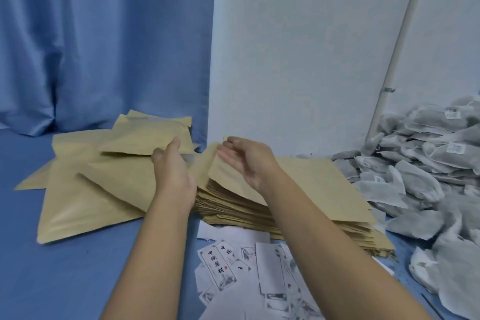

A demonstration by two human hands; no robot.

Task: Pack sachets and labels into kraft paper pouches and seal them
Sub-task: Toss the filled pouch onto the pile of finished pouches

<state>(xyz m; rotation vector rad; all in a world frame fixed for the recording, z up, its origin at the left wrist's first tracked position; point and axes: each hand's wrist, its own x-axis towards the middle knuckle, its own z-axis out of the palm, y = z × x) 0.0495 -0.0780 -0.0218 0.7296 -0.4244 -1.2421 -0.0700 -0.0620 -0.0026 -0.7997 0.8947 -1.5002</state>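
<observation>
— At the middle of the blue table (pixel 78 267), what lies under your arms?
— A thick stack of kraft paper pouches (pixel 324 189), lying flat. My right grip (pixel 246 161) is over its left end. The fingers are curled and pinch the raised edge of the top pouch (pixel 220 176), which bends up off the stack.
— And the other one?
— My left grip (pixel 174 166) is just beside that raised edge, thumb up, with the back of the hand towards me. Its fingers are hidden behind it, so I cannot tell whether they are spread or holding anything.
— Where is everything else?
— Grey sachets (pixel 428 163) lie heaped on the right, just beside the stack. Printed labels (pixel 220 265) lie scattered and overlapping in front of the stack, nearest me. Left of the stack, loose pouches (pixel 91 189) lie overlapping at angles and reach back to the blue curtain (pixel 104 47). A white wall (pixel 298 47) stands behind the stack.
</observation>
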